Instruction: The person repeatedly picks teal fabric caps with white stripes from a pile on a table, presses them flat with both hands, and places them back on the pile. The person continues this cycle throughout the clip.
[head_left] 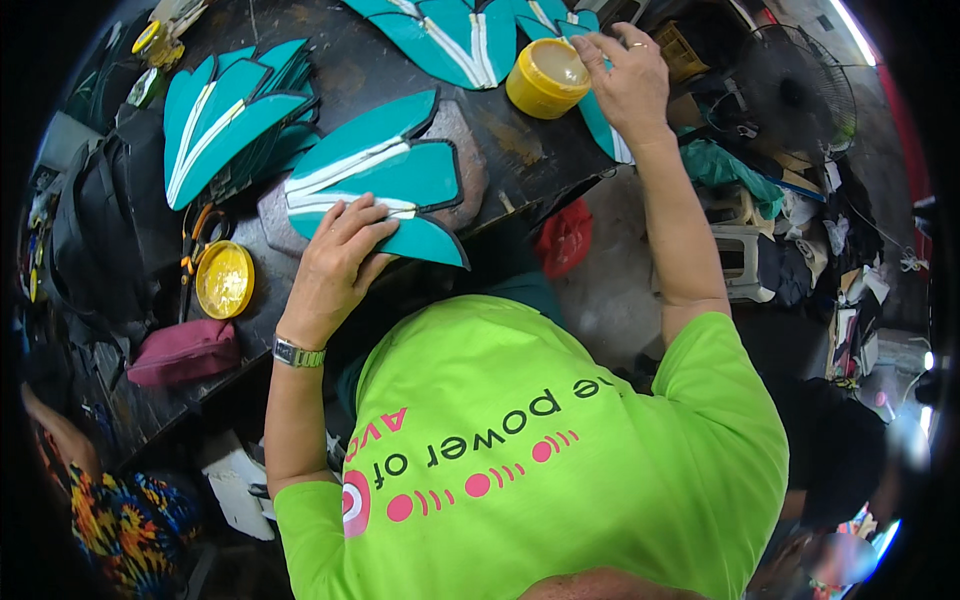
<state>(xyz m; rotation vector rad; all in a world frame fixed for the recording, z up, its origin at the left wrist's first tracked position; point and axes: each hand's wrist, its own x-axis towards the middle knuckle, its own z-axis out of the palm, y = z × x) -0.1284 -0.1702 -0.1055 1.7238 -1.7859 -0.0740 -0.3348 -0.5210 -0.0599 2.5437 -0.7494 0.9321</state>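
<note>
My left hand [345, 255] lies over the near edge of a teal panel [420, 172] with white strips and black edging, fingers on top and thumb by the edge. That panel rests on a grey stone-like slab [462, 125] on the dark table. My right hand [632, 80] is bent over the rim of an open yellow tub [540, 97] holding pale paste. Its fingers are curled together; whatever is between them cannot be made out. The tub's yellow lid [225, 280], smeared inside, lies on the table to the left of my left hand.
A stack of similar teal panels [235, 115] sits at the left, with more panels [455, 40] at the far edge. Orange-handled scissors [205, 225], a maroon pouch [185, 352] and a black bag [120, 230] lie left. A fan [795, 95] stands beyond the table at right.
</note>
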